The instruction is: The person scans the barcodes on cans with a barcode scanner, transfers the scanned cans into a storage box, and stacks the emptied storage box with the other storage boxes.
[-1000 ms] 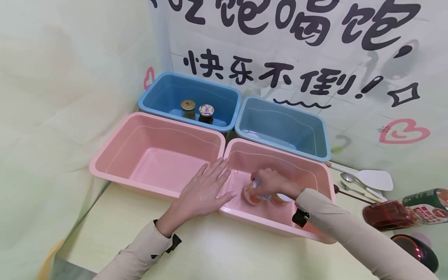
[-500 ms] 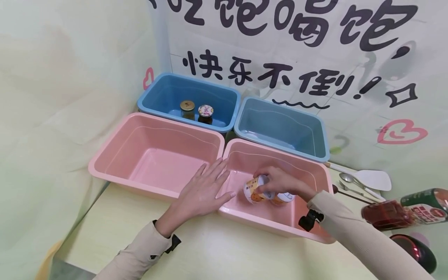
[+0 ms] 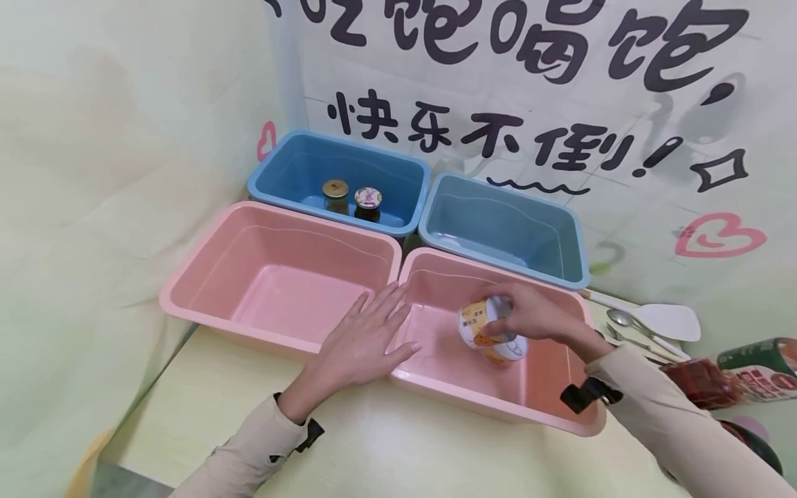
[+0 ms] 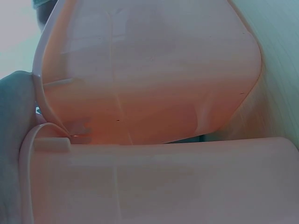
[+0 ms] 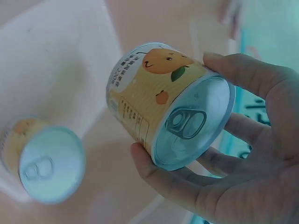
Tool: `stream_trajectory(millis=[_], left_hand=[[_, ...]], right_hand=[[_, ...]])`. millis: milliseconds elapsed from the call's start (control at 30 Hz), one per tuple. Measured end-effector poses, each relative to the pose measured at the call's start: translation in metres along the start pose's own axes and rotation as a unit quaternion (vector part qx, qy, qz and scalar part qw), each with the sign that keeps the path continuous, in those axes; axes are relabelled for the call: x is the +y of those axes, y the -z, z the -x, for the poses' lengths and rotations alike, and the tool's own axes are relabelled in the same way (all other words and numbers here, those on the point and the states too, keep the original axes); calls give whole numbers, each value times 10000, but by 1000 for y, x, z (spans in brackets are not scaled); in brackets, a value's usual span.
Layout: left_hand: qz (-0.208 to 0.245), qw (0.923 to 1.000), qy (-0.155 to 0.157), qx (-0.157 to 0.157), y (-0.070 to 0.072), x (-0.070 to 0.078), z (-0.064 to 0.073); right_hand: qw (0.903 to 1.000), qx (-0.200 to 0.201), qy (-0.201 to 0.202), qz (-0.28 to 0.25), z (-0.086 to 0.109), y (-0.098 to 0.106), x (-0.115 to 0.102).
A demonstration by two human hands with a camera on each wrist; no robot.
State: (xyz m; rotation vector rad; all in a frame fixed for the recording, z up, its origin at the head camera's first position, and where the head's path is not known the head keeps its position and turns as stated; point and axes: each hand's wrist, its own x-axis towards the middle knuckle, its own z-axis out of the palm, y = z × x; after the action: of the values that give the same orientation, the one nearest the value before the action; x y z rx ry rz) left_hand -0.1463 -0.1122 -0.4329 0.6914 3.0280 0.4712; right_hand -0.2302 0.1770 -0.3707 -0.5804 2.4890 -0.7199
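In the head view my right hand (image 3: 532, 315) grips a can (image 3: 474, 325) above the floor of the right pink bin (image 3: 498, 406). The right wrist view shows an orange fruit drawn on this can's yellow label and a pull-tab lid; thumb and fingers of the right hand (image 5: 275, 177) hold it around the lid end, tilted. A second, similar can (image 5: 51, 165) sits in the same bin, partly covered by the held one in the head view. My left hand (image 3: 364, 339) lies with fingers extended across the adjoining rims of the right and left pink bin (image 3: 286, 297).
Behind stand a darker blue bin (image 3: 395, 211) with two lidded jars, one gold-topped (image 3: 336, 188) and one patterned (image 3: 368, 198), and a lighter blue bin (image 3: 504, 238). A white spatula (image 3: 672, 321), a spoon (image 3: 619, 317) and a bottle (image 3: 756, 370) lie at the right.
My right hand has shifted rightward and slightly up with the can, which now overlaps the second can in the head view. The left hand stays in place.
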Motion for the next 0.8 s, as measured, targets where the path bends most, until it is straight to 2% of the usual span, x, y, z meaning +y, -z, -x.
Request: stream_trajectory(millis=[133,400,500,667,733,800], left_hand=[[1,10000,-3,13,0,1,0],[134,9999,-54,60,-4,2,-1],[78,9999,-81,25,-5,2,-2],[17,9999,-110,57,-5,2,-2],[-1,9999,-100,70,-4,1,-2],[-14,9999,-95,79,-4,0,-2]], right_hand=[[9996,260,-76,-34,24,19,1],[9933,1112,-316,13,72,47,21],[9898,1402,-177,161,94,54,31],[9786,1948,376,543,127,60,55],[9758,2054,401,634,137,61,64],[9743,2132,233,684,148,61,72]])
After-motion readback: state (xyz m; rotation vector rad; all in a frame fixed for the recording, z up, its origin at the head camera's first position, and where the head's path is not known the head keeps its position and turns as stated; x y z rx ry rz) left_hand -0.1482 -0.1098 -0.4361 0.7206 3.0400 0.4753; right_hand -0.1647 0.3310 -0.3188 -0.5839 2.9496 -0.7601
